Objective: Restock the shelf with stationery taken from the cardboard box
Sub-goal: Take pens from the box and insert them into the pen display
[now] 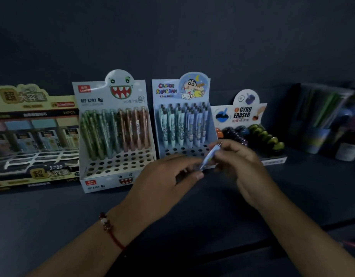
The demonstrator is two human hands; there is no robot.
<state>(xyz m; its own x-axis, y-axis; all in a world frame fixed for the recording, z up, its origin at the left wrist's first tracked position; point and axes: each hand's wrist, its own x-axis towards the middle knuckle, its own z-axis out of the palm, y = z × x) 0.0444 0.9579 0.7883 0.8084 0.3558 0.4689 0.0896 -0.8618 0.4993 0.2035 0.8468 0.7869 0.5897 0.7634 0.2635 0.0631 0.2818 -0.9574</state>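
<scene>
A pale blue patterned pencil [211, 155] lies slanted between both hands, its metal tip up and to the right. My right hand [240, 168] pinches its upper part. My left hand [168, 180], with a red bead bracelet on the wrist, holds its lower end between thumb and fingers. Both hands hover just in front of the Crayon Shinchan display box [172, 92], which holds several matching pencils upright at the back and has open holes in its front rows. The cardboard box is out of view.
On the dark shelf [52, 212] stand a shark-face pencil display [114, 172], a yellow lead-refill display [22, 100] at the left, a Gyro Eraser display [242, 112] at the right, and clear containers [328, 108] at the far right.
</scene>
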